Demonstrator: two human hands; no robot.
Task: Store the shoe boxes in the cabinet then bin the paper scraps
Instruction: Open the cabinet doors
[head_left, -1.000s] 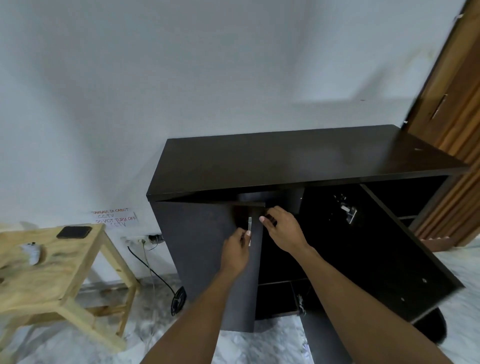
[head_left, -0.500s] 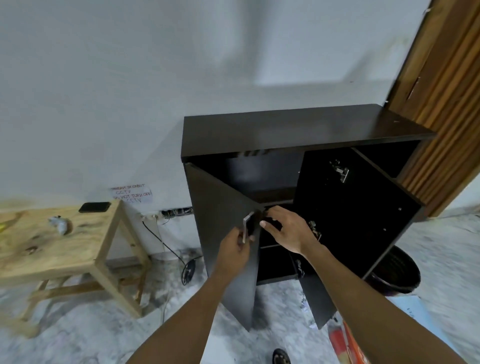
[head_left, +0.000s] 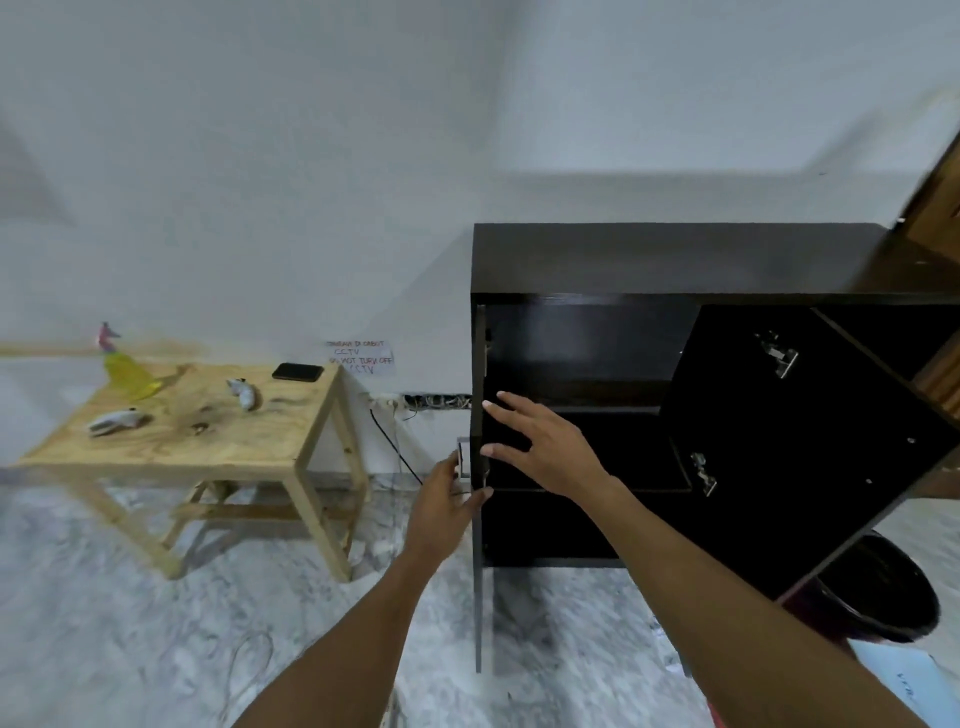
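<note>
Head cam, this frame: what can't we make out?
Head view:
- Wall note: too blurred to read fully.
- Black bin: partly hidden behind right cabinet door.
- Pale item bottom right: cut by frame edge.
- Left hand at door handle: blurred, grip unclear.

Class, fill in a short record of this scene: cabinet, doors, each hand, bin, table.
Cabinet: dark, no boxes visible inside
Left door: open, edge-on to camera
Right door: open wide
Left hand: grips left door by handle
Right hand: open, fingers spread near that door's edge
Bin: black, floor, partly behind right door
Table: wooden, phone on it
</note>
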